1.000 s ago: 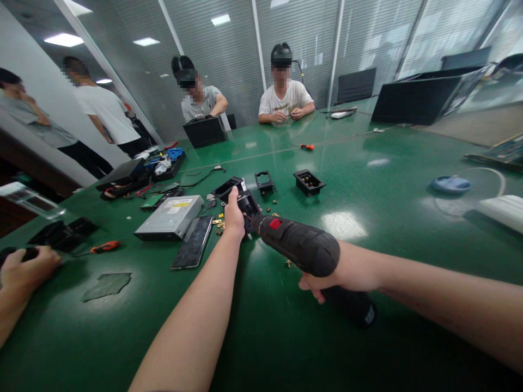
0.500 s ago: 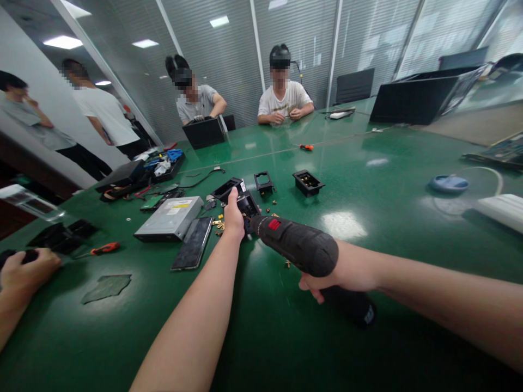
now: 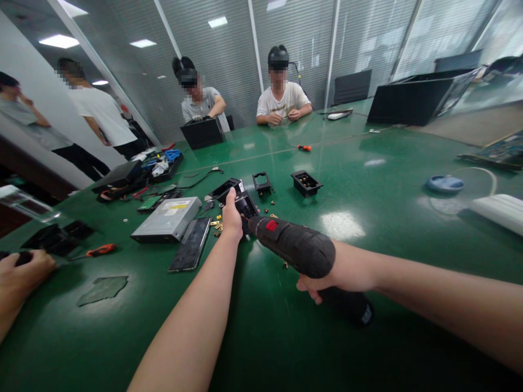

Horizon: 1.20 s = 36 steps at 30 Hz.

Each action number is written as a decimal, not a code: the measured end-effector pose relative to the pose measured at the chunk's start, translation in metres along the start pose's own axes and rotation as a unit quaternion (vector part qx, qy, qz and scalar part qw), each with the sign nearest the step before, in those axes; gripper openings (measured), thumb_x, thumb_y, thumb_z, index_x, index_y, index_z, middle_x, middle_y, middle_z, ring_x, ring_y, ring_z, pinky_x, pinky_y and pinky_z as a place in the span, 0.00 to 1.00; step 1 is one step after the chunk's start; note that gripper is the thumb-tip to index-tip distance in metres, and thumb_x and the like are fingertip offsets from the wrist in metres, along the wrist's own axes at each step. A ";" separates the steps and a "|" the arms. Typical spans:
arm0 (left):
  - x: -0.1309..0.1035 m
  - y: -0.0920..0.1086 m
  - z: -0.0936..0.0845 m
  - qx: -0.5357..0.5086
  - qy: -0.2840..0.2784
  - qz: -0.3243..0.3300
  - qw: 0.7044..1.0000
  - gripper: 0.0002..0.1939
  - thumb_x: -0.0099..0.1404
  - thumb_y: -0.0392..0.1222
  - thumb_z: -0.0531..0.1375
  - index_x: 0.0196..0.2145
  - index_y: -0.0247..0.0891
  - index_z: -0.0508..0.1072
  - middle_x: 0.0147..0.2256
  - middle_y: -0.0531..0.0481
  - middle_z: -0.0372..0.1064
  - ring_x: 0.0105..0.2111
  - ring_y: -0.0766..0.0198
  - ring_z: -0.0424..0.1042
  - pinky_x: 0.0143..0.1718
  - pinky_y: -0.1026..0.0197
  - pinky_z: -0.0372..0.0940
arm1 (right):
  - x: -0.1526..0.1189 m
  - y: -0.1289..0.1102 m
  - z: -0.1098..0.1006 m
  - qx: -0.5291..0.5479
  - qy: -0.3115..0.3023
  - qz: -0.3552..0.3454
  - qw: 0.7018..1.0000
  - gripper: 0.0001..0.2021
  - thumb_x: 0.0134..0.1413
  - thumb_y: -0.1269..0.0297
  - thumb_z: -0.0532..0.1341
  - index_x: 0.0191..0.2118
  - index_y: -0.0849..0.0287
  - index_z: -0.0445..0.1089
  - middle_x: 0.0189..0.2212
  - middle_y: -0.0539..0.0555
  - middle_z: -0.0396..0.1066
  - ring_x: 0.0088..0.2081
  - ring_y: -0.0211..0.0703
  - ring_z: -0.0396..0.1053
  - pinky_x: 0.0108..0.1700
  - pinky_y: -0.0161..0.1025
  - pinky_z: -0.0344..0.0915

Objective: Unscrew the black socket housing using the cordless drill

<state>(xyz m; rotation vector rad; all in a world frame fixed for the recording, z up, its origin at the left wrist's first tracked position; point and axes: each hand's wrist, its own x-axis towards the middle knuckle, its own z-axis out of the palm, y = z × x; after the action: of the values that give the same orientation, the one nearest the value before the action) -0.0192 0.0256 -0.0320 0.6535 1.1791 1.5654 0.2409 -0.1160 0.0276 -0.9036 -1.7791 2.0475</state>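
Note:
My left hand (image 3: pixel 232 218) is closed around a black plastic socket housing (image 3: pixel 246 206) just above the green table, thumb on top. In my right hand (image 3: pixel 322 280) is a black cordless drill (image 3: pixel 294 244) with a red switch. Its nose points left and meets the near side of the housing; the tip is hard to make out there. Behind the held piece lie another black housing (image 3: pixel 225 188), an upright black frame (image 3: pixel 262 183) and a black housing with brass parts inside (image 3: pixel 306 183). Small brass pieces (image 3: pixel 216 224) are scattered close to my left hand.
To the left are a phone (image 3: pixel 190 244), a silver optical drive (image 3: pixel 167 219), an orange screwdriver (image 3: pixel 101 250) and a flat dark shard (image 3: pixel 103 290). Another person's hand (image 3: pixel 26 269) grips something dark at the left edge. Two people sit across the table (image 3: pixel 408 228).
The whole view has shifted slightly. My hands, the drill and the housing keep the same positions relative to each other.

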 end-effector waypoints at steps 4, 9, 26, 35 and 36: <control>-0.001 0.001 0.001 0.002 0.002 0.000 1.000 0.29 0.74 0.72 0.69 0.38 0.41 0.80 0.30 0.43 0.83 0.36 0.44 0.92 0.37 0.50 0.86 | 0.001 0.002 0.000 0.001 -0.002 0.005 1.000 0.14 0.50 0.64 0.79 0.35 0.55 0.74 0.22 0.47 0.79 0.26 0.42 0.77 0.36 0.41 0.77; 0.000 0.001 0.000 -0.001 -0.001 0.003 1.000 0.29 0.73 0.73 0.71 0.39 0.40 0.81 0.30 0.43 0.83 0.37 0.44 0.92 0.38 0.51 0.86 | 0.002 0.004 -0.001 0.009 0.002 0.005 1.000 0.14 0.50 0.65 0.81 0.37 0.57 0.77 0.22 0.48 0.80 0.26 0.42 0.78 0.37 0.41 0.79; 0.012 -0.005 -0.008 0.015 -0.023 0.021 0.999 0.36 0.67 0.80 0.73 0.42 0.39 0.85 0.33 0.43 0.86 0.38 0.44 0.92 0.39 0.51 0.86 | -0.004 -0.007 0.002 0.022 -0.007 -0.010 1.000 0.15 0.50 0.62 0.81 0.29 0.57 0.75 0.23 0.49 0.79 0.25 0.40 0.75 0.34 0.39 0.73; 0.005 -0.002 -0.002 0.004 -0.003 0.024 1.000 0.31 0.72 0.74 0.72 0.38 0.40 0.83 0.31 0.42 0.85 0.38 0.44 0.92 0.41 0.52 0.86 | 0.011 0.020 -0.014 0.116 -0.079 0.018 0.990 0.30 0.42 0.53 0.91 0.43 0.58 0.76 0.25 0.46 0.80 0.25 0.41 0.78 0.32 0.38 0.76; 0.003 -0.001 -0.001 0.003 -0.002 0.020 1.000 0.31 0.72 0.74 0.71 0.37 0.40 0.82 0.30 0.42 0.84 0.38 0.44 0.92 0.40 0.51 0.86 | 0.014 0.025 -0.017 0.125 -0.092 0.024 0.988 0.31 0.41 0.53 0.91 0.45 0.58 0.77 0.26 0.46 0.81 0.25 0.43 0.80 0.33 0.39 0.79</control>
<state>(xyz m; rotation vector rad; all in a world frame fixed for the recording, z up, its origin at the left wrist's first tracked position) -0.0206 0.0284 -0.0340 0.6880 1.1734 1.5949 0.2454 -0.0993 -0.0013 -0.7114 -1.5496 2.3867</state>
